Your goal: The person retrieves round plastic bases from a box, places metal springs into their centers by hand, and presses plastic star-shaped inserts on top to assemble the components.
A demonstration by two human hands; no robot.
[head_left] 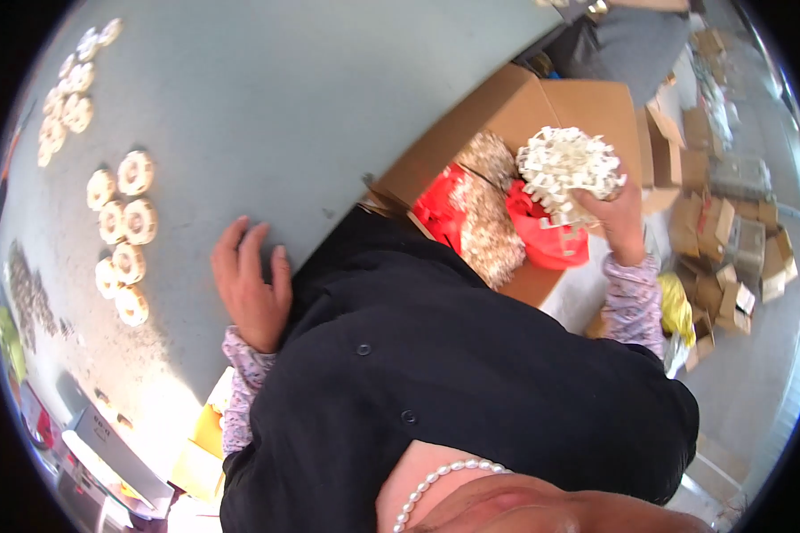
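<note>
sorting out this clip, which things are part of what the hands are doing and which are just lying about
In hand:
right hand holding a clump of white plastic clips
open cardboard box with red bag
left hand flat on grey table

Lying about:
round white parts on the table
small boxes on floor

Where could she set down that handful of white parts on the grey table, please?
The grey table lies bare between the round white pieces along its left side and the cardboard box. The left hand rests at its near edge; the right hand holds white parts over the crowded box.
</note>
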